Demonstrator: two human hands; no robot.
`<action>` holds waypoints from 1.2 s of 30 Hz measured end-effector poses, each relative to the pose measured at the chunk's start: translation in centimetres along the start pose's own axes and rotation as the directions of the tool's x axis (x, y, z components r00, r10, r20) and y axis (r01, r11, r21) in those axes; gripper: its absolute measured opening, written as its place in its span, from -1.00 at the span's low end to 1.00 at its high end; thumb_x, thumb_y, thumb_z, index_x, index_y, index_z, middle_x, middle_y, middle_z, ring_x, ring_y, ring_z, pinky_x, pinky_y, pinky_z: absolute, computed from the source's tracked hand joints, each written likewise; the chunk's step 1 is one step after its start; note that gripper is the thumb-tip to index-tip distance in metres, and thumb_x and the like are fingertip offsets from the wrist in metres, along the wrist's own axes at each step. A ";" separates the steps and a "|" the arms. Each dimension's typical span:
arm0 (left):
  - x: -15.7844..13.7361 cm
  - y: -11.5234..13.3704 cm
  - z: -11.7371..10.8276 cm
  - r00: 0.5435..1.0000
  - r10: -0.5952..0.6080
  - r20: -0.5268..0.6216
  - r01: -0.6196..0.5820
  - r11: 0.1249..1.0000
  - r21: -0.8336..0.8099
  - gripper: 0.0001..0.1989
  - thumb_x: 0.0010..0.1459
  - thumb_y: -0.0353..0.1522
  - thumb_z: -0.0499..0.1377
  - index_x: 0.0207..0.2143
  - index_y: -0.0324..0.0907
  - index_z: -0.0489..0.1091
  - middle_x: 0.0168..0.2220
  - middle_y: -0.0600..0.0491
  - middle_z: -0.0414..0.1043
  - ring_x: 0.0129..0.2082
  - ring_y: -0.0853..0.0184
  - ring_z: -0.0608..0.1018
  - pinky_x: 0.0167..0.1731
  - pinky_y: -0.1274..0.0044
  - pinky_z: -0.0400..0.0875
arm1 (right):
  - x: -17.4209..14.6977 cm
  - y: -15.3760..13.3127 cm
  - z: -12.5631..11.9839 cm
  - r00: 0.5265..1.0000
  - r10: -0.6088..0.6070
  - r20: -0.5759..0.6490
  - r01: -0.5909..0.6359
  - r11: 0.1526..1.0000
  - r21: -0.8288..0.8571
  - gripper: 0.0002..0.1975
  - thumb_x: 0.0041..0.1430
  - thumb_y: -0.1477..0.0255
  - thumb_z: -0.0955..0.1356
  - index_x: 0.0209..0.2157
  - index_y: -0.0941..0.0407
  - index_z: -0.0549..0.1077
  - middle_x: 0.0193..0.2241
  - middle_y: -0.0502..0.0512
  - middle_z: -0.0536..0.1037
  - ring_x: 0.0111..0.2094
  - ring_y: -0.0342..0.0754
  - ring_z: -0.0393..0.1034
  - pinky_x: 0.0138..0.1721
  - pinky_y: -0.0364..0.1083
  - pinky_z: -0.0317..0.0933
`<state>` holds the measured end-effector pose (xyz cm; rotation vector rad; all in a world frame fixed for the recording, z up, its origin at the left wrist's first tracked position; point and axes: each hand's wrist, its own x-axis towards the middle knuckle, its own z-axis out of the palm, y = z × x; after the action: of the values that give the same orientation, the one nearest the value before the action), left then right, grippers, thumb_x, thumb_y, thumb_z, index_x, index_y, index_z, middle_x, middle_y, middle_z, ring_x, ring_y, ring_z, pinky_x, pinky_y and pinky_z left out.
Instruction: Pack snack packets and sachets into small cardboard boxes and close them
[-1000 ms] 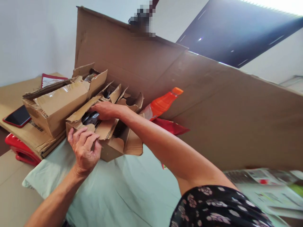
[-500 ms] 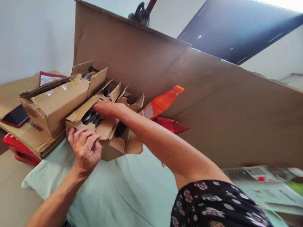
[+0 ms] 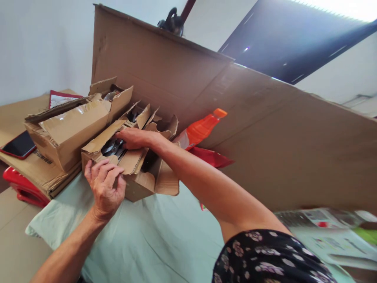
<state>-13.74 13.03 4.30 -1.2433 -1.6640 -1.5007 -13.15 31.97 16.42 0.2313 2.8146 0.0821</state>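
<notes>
My right hand [image 3: 132,137] reaches down into an open cardboard box [image 3: 138,190], its fingers hidden among shiny dark pieces [image 3: 112,148] too unclear to name. Whether those fingers hold any of them I cannot see. At the near side of the same box, my left hand [image 3: 106,184] has its fingers bent over the front edge and gripping it. Torn flaps stand up around the opening. The box rests on a pale green cloth [image 3: 159,228].
A second cardboard box [image 3: 79,129] stands to the left on flat cardboard, beside a phone [image 3: 19,144]. An orange bottle [image 3: 203,129] leans behind, near a red packet [image 3: 210,157]. A tall cardboard panel [image 3: 279,149] rises at the back. A red stool [image 3: 25,186] is lower left.
The right hand has shifted very slightly inside the box. The left hand keeps its place on the edge, and the view has tilted a little.
</notes>
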 end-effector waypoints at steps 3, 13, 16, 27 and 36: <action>0.0 0.0 0.0 1.000 -0.004 0.002 0.004 1.000 -0.011 -0.84 0.20 -0.50 0.22 -0.25 -0.06 0.50 -0.32 0.08 0.61 -0.06 0.14 0.62 0.27 0.12 0.18 | -0.1 0.4 -0.6 0.998 -0.043 0.048 0.042 0.998 0.038 -0.41 0.14 0.67 0.39 0.22 0.11 0.51 0.09 0.21 0.64 0.11 0.05 0.53 0.07 -0.10 0.35; -0.1 0.1 0.1 0.999 -0.044 -0.005 0.044 0.999 -0.023 -0.82 0.18 -0.51 0.21 -0.27 -0.03 0.52 -0.31 0.10 0.61 -0.06 0.15 0.63 0.28 0.12 0.17 | 0.2 1.2 0.6 0.999 -0.033 -0.009 0.033 0.997 0.073 -0.41 0.16 0.65 0.43 0.24 0.12 0.49 0.07 0.22 0.65 0.09 0.07 0.54 0.09 -0.07 0.32; -0.1 0.1 0.1 0.999 -0.045 -0.007 0.045 0.999 -0.023 -0.82 0.19 -0.50 0.21 -0.27 -0.03 0.52 -0.31 0.09 0.61 -0.06 0.14 0.62 0.27 0.11 0.17 | 0.0 1.2 0.8 1.000 -0.018 -0.025 0.020 0.995 0.103 -0.41 0.18 0.64 0.42 0.25 0.15 0.46 0.12 0.25 0.62 0.13 0.07 0.51 0.12 -0.06 0.30; -0.3 -0.1 0.2 0.998 -0.055 0.013 0.056 0.998 -0.018 -0.80 0.15 -0.51 0.21 -0.29 -0.02 0.54 -0.30 0.09 0.60 -0.05 0.14 0.63 0.30 0.08 0.15 | -0.8 -0.3 1.1 0.986 0.125 -0.111 -0.115 0.989 0.093 -0.50 0.36 0.52 0.31 0.31 0.21 0.39 0.08 0.31 0.62 0.14 0.11 0.49 0.08 -0.04 0.28; -0.3 -0.2 0.2 1.000 -0.023 0.015 0.023 1.000 -0.011 -0.80 0.15 -0.53 0.20 -0.27 -0.04 0.49 -0.29 0.10 0.59 -0.04 0.15 0.62 0.30 0.10 0.15 | 0.1 -1.1 1.2 0.987 0.037 -0.155 -0.053 0.994 -0.097 -0.60 0.32 0.58 0.30 0.09 0.08 0.62 0.00 0.29 0.66 0.04 0.11 0.52 -0.02 -0.03 0.28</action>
<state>-13.75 13.20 3.94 -1.2482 -1.6872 -1.5202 -13.06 30.95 15.11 0.2764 2.9475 0.2632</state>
